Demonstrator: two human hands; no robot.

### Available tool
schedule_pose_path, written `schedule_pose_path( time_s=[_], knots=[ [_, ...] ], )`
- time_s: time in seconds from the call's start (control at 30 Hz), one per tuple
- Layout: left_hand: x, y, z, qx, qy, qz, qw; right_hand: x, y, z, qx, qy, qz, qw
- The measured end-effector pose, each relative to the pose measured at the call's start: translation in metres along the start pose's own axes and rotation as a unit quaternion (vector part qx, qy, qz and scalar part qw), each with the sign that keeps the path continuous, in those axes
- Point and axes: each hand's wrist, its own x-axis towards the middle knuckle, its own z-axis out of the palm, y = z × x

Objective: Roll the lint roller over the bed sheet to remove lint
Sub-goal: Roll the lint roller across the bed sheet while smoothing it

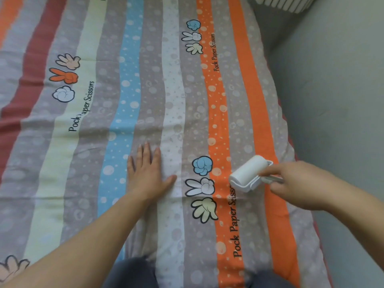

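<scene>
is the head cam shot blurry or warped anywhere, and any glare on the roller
Head view: the wide-angle lens bows the stripes of the bed sheet; the frame is soft overall, the right hand and lint roller slightly smeared, the left hand crisper; light is flat, shadows faint, no glare on the roller.

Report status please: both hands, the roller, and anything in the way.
Left hand flat on sheet, fingers straight. Right hand grips roller by its handle. Roller near sheet's right edge. No obstacle seen on sheet.
</scene>
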Motion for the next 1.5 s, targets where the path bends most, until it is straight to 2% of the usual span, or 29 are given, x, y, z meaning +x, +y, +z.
schedule_pose_path(
  time_s=[0.17,0.3,0.4,0.7,1.1,1.27,1.4,1.5],
  knots=[
    [0.003,-0.026,-0.002,-0.013,-0.018,0.009,1.0,0.055,-0.093,-0.024,0.119,0.119,-0.054,0.984],
    [0.005,-0.039,0.002,-0.02,-0.025,0.026,0.999,0.124,-0.163,-0.01,0.154,0.133,-0.06,0.977],
    [0.005,-0.045,0.005,-0.034,-0.026,0.039,0.998,0.144,-0.178,0.001,0.142,0.117,-0.036,0.982],
    [0.014,-0.054,0.002,-0.087,-0.077,0.056,0.992,0.094,-0.14,0.024,0.075,0.044,0.001,0.996],
    [0.004,-0.049,0.008,-0.036,-0.017,0.055,0.998,0.034,-0.094,0.059,0.036,0.049,0.01,0.998],
    [-0.018,-0.052,0.012,0.004,-0.021,0.056,0.998,0.004,-0.07,0.071,0.014,0.032,0.01,0.999],
    [-0.031,-0.053,0.011,0.016,-0.04,0.038,0.998,-0.009,-0.057,0.055,-0.033,-0.024,-0.006,0.999],
    [-0.036,-0.055,-0.004,0.019,-0.048,0.023,0.998,-0.01,-0.058,0.021,-0.051,-0.017,-0.028,0.998]
  ],
)
